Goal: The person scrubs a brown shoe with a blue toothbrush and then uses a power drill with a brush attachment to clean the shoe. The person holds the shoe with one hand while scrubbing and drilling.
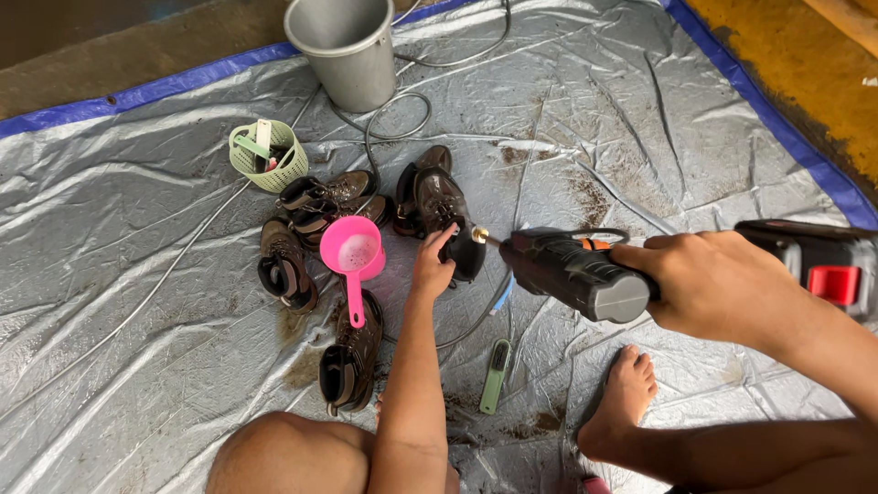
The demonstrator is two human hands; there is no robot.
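Boots lie all around you on the grey plastic sheet (640,119), and your work is on one of them. Your left hand (432,265) has its fingers curled onto the dark boot (445,206) in the middle of the sheet, touching its side near the toe. Your right hand (709,284) is closed tight around the back of the black spray gun (572,273), and its small brass tip points at that same boot, just beside your left fingers.

That boot looks muddy and wet, so it may be slippery. It looks stiff at the sole and softer up at the ankle. It is likely a bit heavy for one hand. Hold it by the heel or the thick sole, where it will not bend or slide. Keep your fingers away from the tip.

The spray gun looks chunky and heavy at the back, so grip it around its thick part.

Close by sit a pink scoop (352,256), a green brush (495,364), a green basket (268,155) and a grey bucket (346,50). Your bare foot (622,402) rests on the sheet under the gun.
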